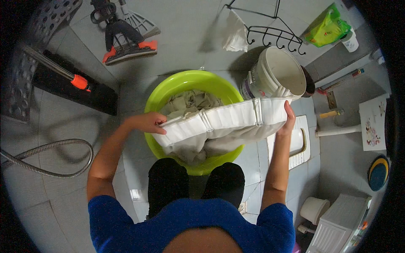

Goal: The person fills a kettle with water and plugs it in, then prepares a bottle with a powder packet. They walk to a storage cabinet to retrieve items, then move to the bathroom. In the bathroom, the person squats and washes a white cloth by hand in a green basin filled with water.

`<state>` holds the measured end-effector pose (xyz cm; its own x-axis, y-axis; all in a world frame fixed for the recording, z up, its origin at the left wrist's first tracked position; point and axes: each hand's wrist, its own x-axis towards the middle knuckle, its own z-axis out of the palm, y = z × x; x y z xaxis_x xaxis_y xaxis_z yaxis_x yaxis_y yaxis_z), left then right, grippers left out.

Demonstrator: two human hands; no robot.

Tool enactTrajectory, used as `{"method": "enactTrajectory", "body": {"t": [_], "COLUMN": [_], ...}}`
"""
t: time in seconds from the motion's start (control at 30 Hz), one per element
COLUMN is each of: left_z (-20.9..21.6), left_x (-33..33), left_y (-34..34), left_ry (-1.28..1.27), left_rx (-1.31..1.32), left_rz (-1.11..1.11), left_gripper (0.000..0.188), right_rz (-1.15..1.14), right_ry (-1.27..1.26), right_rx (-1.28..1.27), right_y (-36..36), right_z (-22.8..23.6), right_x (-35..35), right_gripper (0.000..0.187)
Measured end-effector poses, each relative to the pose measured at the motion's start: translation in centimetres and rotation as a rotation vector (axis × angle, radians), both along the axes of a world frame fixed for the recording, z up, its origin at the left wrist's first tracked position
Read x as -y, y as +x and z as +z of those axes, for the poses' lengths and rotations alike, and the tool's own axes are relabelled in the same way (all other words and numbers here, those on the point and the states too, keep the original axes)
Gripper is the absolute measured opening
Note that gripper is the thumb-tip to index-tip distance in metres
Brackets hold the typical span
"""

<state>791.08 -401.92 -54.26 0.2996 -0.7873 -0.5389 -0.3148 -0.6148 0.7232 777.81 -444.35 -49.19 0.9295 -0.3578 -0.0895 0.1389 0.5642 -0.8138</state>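
A sheer white curtain (236, 137) hangs from both my hands, its stiff header band (232, 119) stretched between them over a lime-green basin (192, 79). Metal curtain hooks (259, 118) show along the band. My left hand (148, 123) grips the band's left end with thumb and fingers, above the basin's left rim. On the right, my right hand (288, 119) pinches the other end, higher and beyond the basin's right side. The curtain's lower part drops into the basin, where more crumpled greyish fabric (194, 100) lies.
White buckets (291, 69) stand behind the basin on the right. A squat toilet (300, 141) is set into the floor at right. A metal hose (63, 173) curls on the left. Mops (126, 42) lean at the back, beneath a black hook rack (274, 36) on the right.
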Motion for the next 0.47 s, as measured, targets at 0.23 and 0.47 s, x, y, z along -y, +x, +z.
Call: {"method": "enactTrajectory", "body": {"t": [0.23,0.47], "left_z": [-8.8,-15.2], "left_x": [0.6,0.8], "left_y": [-5.2,-9.3], "left_ry": [-0.096,-0.188], "left_rx": [0.234,0.312], "left_rz": [-0.131,-0.206], "left_gripper": [0.032,0.036], "right_rz": [0.382,0.49], "right_ry": [-0.453,-0.819], "right_rx": [-0.329,-0.416], "right_y": [-4.9,-11.8], "right_z": [-4.0,-16.5], "right_x": [4.3,5.8], "right_gripper": [0.027,0.039]}}
